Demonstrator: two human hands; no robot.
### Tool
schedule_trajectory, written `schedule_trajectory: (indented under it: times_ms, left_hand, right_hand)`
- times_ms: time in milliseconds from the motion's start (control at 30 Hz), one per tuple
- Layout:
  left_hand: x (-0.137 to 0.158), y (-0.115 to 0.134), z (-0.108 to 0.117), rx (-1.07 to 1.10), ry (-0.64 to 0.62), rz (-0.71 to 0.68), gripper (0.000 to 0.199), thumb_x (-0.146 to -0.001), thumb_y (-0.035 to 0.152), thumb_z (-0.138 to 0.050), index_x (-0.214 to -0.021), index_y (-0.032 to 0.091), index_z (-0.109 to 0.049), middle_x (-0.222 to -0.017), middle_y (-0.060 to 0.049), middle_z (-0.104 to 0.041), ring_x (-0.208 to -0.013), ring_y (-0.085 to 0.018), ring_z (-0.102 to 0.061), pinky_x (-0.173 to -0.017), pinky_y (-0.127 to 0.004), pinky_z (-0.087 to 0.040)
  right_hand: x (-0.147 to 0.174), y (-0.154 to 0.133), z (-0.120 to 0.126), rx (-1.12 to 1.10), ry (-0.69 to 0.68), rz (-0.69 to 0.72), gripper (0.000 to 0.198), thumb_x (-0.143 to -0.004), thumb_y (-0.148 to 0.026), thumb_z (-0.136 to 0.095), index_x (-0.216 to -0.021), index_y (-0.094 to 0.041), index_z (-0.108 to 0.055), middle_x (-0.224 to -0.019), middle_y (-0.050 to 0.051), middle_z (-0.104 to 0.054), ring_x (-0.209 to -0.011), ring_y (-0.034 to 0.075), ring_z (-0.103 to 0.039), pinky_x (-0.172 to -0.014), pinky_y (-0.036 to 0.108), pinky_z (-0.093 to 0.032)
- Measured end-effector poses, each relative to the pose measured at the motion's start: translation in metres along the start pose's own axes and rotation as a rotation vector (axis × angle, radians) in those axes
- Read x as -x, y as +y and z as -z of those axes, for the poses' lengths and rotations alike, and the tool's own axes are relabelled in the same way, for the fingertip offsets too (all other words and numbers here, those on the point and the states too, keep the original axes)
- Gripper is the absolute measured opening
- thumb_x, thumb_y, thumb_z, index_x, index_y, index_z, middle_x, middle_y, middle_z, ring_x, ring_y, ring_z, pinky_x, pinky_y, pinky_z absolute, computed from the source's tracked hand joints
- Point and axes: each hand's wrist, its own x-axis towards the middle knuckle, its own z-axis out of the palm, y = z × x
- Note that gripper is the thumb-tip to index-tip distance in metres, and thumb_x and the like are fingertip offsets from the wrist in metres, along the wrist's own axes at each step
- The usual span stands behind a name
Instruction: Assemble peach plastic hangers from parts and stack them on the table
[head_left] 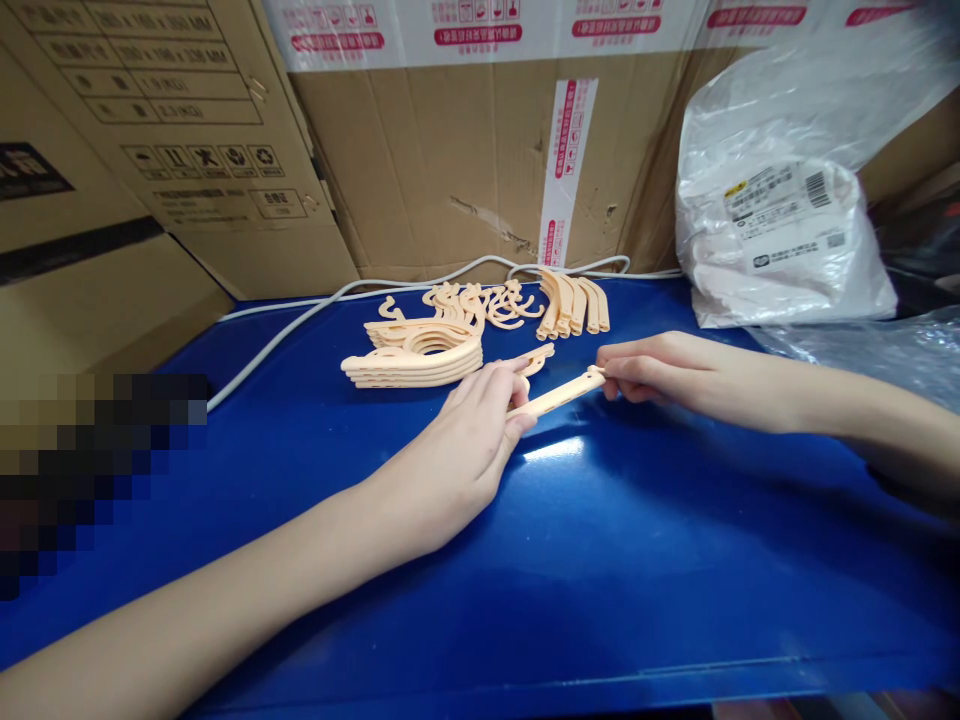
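Note:
My left hand (480, 430) is closed around a cream plastic clothes-hanger part (559, 396), held tilted a little above the blue table. At that part's right end, my right hand (652, 368) pinches with thumb and fingers. A small rounded cream piece (595, 371) shows at its fingertips; most of what it grips is hidden. Just behind my left hand lies another cream hanger part (538, 358), partly covered. To the left sits a stack of curved hanger parts (416, 365). Farther back are loose hanger hooks (506, 303) and a group of curved hanger arms (574, 303).
The blue table (600, 580) has a front edge near the bottom. Cardboard boxes (450, 160) wall off the back and left. A white cable (277, 345) runs behind the parts. A labelled plastic bag (787, 230) stands at the back right, with clear plastic wrap (885, 350) beside it.

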Motion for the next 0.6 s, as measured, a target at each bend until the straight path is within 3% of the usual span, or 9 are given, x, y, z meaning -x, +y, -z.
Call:
schedule_trajectory:
  times_ms: [300, 467, 600]
  left_hand:
    - [0.001, -0.003, 0.001, -0.028, 0.01, -0.016, 0.018, -0.104, 0.032, -0.029, -0.101, 0.021, -0.043, -0.13, -0.009, -0.05, -0.137, -0.019, -0.035, -0.111, -0.037, -0.033]
    - [0.0, -0.005, 0.002, -0.128, -0.018, -0.048, 0.031, -0.104, 0.037, -0.028, -0.118, 0.023, -0.051, -0.144, -0.006, -0.043, -0.146, -0.019, -0.02, -0.119, -0.041, -0.02]
    - [-0.001, -0.008, 0.005, -0.201, -0.063, -0.049, 0.04, -0.103, 0.044, -0.028, -0.129, 0.027, -0.053, -0.151, -0.007, -0.037, -0.147, -0.024, -0.019, -0.119, -0.05, -0.019]
  right_hand:
    - [-0.001, -0.009, 0.0, -0.098, -0.069, -0.055, 0.041, -0.091, -0.058, -0.047, -0.075, -0.02, -0.05, -0.07, -0.003, -0.04, -0.062, 0.013, -0.038, -0.055, 0.026, -0.033]
    - [-0.001, -0.014, -0.002, -0.123, -0.023, -0.035, 0.046, -0.09, -0.063, -0.045, -0.074, -0.02, -0.051, -0.067, -0.004, -0.04, -0.06, 0.012, -0.037, -0.055, 0.026, -0.031]
    - [0.0, -0.019, -0.005, -0.098, -0.028, 0.042, 0.04, -0.093, -0.056, -0.045, -0.074, -0.021, -0.05, -0.067, -0.004, -0.045, -0.06, 0.013, -0.041, -0.056, 0.026, -0.033]
